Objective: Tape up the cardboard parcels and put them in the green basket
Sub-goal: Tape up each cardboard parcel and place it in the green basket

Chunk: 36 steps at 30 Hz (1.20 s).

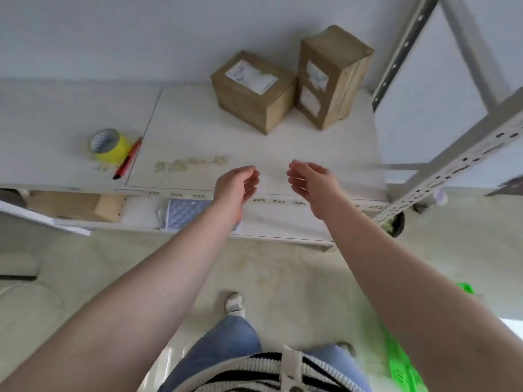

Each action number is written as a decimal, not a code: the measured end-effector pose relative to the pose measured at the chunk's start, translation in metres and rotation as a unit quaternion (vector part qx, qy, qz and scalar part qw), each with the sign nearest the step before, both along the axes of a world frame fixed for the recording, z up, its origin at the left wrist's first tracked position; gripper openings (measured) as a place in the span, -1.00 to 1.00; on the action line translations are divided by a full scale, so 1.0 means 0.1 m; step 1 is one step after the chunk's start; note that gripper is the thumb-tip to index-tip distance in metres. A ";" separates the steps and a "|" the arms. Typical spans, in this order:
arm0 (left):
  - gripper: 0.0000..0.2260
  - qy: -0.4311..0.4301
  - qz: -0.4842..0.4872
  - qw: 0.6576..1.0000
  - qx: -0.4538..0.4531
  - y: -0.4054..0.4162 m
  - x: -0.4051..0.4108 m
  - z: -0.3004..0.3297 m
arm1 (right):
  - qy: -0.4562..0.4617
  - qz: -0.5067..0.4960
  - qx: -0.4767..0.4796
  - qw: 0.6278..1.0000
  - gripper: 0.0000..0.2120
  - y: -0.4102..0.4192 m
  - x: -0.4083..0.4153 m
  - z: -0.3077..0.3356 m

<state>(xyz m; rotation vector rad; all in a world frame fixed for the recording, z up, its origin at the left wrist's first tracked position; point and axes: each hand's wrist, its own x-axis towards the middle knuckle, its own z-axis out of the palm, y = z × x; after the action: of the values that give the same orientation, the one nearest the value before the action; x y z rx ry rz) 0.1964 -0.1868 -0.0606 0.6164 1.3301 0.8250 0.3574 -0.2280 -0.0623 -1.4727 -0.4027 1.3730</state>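
Two cardboard parcels stand at the back of the white table. The lower one has a white label on top; the taller one stands upright to its right, touching it. A yellow tape roll lies at the table's left. My left hand and my right hand hover over the table's front edge, palms facing each other, fingers loosely curled, both empty. They are well short of the parcels. A bit of the green basket shows on the floor at lower right, partly behind my right arm.
A red pen-like tool lies beside the tape roll. A grey metal shelf frame rises at the right. Under the tabletop a lower shelf holds a flat cardboard piece and a blue padded envelope. Beige smudges mark the tabletop.
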 end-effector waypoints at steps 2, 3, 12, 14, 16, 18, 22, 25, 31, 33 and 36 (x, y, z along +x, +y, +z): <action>-0.90 -0.003 0.006 1.000 -0.007 0.33 -0.17 0.05 | -0.007 -0.019 -0.009 1.000 -0.84 0.31 -0.27 0.01; -0.90 -0.003 0.005 1.000 -0.015 0.48 -0.23 0.07 | -0.011 -0.029 -0.017 0.999 -0.80 0.45 -0.38 0.01; -0.79 0.034 -0.014 0.996 -0.083 1.44 -0.26 0.23 | -0.098 -0.104 -0.115 0.983 -0.69 1.34 -0.56 0.07; -0.72 0.051 -0.020 0.995 -0.078 1.62 -0.20 0.23 | -0.110 -0.097 -0.132 0.980 -0.61 1.57 -0.48 0.08; -0.60 0.068 -0.027 0.995 -0.069 1.77 -0.15 0.22 | -0.108 -0.092 -0.147 0.979 -0.55 1.79 -0.41 0.07; -0.53 0.079 -0.035 0.994 -0.065 1.90 -0.10 0.20 | -0.110 -0.086 -0.158 0.978 -0.46 1.98 -0.36 0.08; -0.43 0.086 -0.062 0.992 -0.074 2.09 0.03 0.13 | -0.139 -0.064 -0.171 0.973 -0.39 2.27 -0.29 -0.02; -0.36 0.076 -0.088 0.990 -0.083 2.15 0.15 0.08 | -0.133 -0.068 -0.163 0.975 -0.46 2.36 -0.28 -0.14; -0.37 0.007 -0.036 0.995 -0.089 2.15 0.14 0.13 | -0.134 -0.046 -0.089 0.986 -0.67 2.11 -0.78 -0.14; -0.43 0.007 0.051 0.996 -0.069 2.15 0.03 0.14 | -0.128 -0.043 -0.026 0.990 -0.76 1.98 -1.10 -0.11; -0.45 0.050 0.105 0.993 -0.025 2.18 -0.30 0.20 | -0.103 -0.042 -0.011 0.994 -0.66 1.94 -1.44 -0.03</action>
<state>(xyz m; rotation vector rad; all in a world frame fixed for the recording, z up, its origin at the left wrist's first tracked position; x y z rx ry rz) 0.1668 0.0310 -0.0406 0.4897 1.5214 0.9369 0.2137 -0.0338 -0.0657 -1.6380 -0.4515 1.1671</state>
